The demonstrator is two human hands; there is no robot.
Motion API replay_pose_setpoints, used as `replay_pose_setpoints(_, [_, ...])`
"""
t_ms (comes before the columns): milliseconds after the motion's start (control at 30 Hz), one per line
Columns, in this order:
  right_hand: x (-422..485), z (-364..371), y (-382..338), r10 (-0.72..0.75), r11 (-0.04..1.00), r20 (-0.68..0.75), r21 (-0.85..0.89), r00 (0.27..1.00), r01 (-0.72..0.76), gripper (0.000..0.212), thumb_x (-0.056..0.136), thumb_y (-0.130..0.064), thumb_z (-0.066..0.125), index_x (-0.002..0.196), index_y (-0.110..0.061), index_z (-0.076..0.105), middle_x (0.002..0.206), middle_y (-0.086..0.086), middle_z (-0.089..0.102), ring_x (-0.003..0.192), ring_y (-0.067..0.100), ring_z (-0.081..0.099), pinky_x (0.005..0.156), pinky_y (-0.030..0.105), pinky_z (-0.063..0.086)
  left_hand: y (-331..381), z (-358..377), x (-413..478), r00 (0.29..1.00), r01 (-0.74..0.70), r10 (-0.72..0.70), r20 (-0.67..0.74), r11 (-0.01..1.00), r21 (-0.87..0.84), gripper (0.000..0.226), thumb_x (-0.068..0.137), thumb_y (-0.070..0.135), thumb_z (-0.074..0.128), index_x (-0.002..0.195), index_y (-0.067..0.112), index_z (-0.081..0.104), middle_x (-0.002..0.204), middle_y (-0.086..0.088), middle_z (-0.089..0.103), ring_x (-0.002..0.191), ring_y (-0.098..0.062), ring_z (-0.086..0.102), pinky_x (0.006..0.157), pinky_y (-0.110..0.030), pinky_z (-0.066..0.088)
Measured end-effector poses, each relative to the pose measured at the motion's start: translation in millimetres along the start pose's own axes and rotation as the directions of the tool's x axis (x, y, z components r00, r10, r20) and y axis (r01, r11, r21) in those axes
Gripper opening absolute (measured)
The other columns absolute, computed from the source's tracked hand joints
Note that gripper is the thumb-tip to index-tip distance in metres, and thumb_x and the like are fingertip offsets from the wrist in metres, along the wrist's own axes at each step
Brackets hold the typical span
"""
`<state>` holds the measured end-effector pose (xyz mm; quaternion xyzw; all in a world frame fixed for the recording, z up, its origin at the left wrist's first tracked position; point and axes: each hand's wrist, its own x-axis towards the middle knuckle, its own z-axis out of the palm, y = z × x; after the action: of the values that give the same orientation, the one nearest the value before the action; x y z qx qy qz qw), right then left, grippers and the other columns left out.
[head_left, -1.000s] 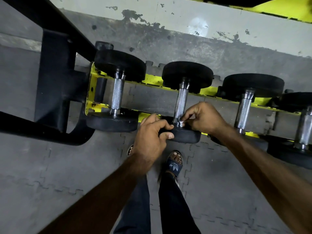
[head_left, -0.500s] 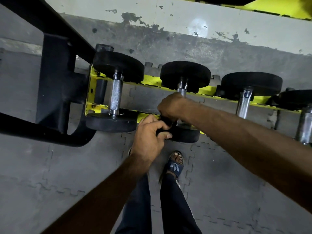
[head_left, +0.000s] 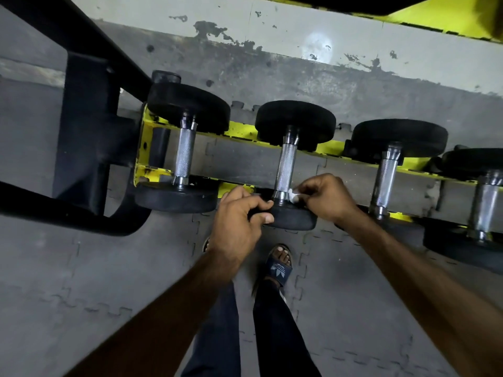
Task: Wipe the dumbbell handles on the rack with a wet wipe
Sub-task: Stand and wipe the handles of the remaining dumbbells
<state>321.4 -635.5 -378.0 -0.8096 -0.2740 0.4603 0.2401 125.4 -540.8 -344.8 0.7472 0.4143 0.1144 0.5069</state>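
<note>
Several black dumbbells with knurled steel handles lie across a yellow rack (head_left: 239,131). My left hand (head_left: 236,221) grips the near weight head (head_left: 294,219) of the second dumbbell from the left. My right hand (head_left: 324,197) pinches a small white wet wipe (head_left: 294,195) against the near end of that dumbbell's handle (head_left: 285,167). Most of the handle above the wipe is bare. The first dumbbell's handle (head_left: 185,156) and the third one's handle (head_left: 386,175) stand untouched on either side.
A black steel frame (head_left: 84,137) holds the rack on the left. Grey interlocking floor mats (head_left: 95,295) lie below, where my sandalled foot (head_left: 280,263) stands under the rack. A stained wall (head_left: 299,69) runs behind. Another dumbbell (head_left: 487,202) sits at the right edge.
My right hand has slid back down the second handle, from its far end to its near end, with the wipe. My left hand has stayed on the near weight head.
</note>
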Motion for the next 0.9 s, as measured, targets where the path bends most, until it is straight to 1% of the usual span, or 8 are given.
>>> replay_pose_setpoints(100, [18.0,16.7,-3.3,0.233,0.922,0.077,0.298,0.969,-0.245,0.025,0.083,0.008,0.067,0.07,-0.012,0.071,0.068,0.001,0.069,0.061,0.008,0.062,0.062,0.022,0.05,-0.3,-0.1,-0.6,1.0,-0.006,0.006,-0.005,1.0,0.02,0.016,0.073,0.016,0.078,0.086,0.025,0.076,0.087,0.014,0.055,0.094,-0.023,0.06,0.082,-0.046,0.055])
replay_pose_setpoints(200, [38.5,22.0,-8.0,0.272,0.897,0.224,0.292,0.936,-0.331,0.018,0.087,0.01,0.056,0.089,0.002,0.073,0.082,0.015,0.073,0.067,0.019,0.064,0.056,0.021,0.051,1.4,-0.5,0.0,1.0,0.001,-0.001,0.009,1.0,-0.012,0.028,0.074,0.02,0.075,0.089,0.042,0.07,0.089,0.013,0.055,0.097,-0.022,0.064,0.084,-0.045,0.056])
replay_pose_setpoints(300, [38.5,16.3,-9.2,0.255,0.883,0.322,0.306,0.912,-0.355,0.025,0.087,0.008,0.055,0.097,-0.003,0.075,0.088,0.011,0.075,0.073,0.019,0.068,0.064,0.025,0.053,3.2,-1.3,1.0,1.0,0.002,-0.002,0.021,1.0,-0.027,0.036,0.074,0.021,0.074,0.092,0.05,0.064,0.089,0.012,0.056,0.099,-0.022,0.066,0.085,-0.046,0.056])
replay_pose_setpoints(433, [18.3,-2.0,0.5,0.328,0.811,0.209,0.438,0.921,-0.388,0.023,0.079,0.004,0.066,0.092,-0.013,0.075,0.081,0.002,0.075,0.075,0.013,0.067,0.069,0.025,0.048,2.3,-2.5,0.6,1.0,-0.007,0.008,0.026,0.999,-0.034,0.03,0.075,0.015,0.076,0.086,0.041,0.068,0.089,0.017,0.054,0.099,-0.021,0.066,0.083,-0.045,0.057])
replay_pose_setpoints(567, [18.7,-1.9,-6.0,0.38,0.559,0.152,0.748,0.912,-0.357,0.022,0.085,0.002,0.067,0.102,-0.011,0.072,0.083,0.008,0.075,0.072,0.017,0.071,0.07,0.028,0.054,3.8,-1.7,-1.5,1.0,-0.016,0.015,0.009,1.0,0.009,0.021,0.075,0.006,0.08,0.086,0.023,0.075,0.09,0.017,0.056,0.096,-0.02,0.062,0.084,-0.044,0.056])
replay_pose_setpoints(667, [44.8,5.5,-27.7,0.44,0.399,0.181,0.838,0.88,-0.372,0.021,0.093,0.001,0.054,0.097,-0.015,0.067,0.076,0.001,0.07,0.062,0.011,0.064,0.061,0.024,0.051,4.9,-2.1,-1.4,1.0,-0.006,0.006,0.011,1.0,0.002,0.025,0.075,0.009,0.079,0.084,0.032,0.072,0.09,0.017,0.056,0.098,-0.021,0.063,0.085,-0.044,0.056])
replay_pose_setpoints(767, [70.6,9.2,-42.7,0.454,0.229,0.246,0.896,0.856,-0.38,0.029,0.096,-0.002,0.037,0.106,-0.006,0.064,0.072,0.007,0.069,0.069,0.018,0.06,0.071,0.032,0.05,4.3,-3.0,-0.1,1.0,-0.002,0.002,0.026,1.0,-0.014,0.024,0.074,0.014,0.076,0.083,0.035,0.07,0.09,0.015,0.057,0.098,-0.02,0.064,0.086,-0.044,0.057])
replay_pose_setpoints(900, [76.6,9.7,-49.1,0.467,0.004,0.224,0.967,0.856,-0.255,0.025,0.099,-0.007,0.04,0.083,-0.005,0.059,0.067,0.009,0.064,0.065,0.021,0.062,0.072,0.032,0.057,4.5,-2.8,-1.1,1.0,0.0,0.0,0.031,1.0,-0.001,0.018,0.075,0.013,0.078,0.085,0.028,0.074,0.089,0.012,0.057,0.095,-0.019,0.063,0.084,-0.044,0.056])
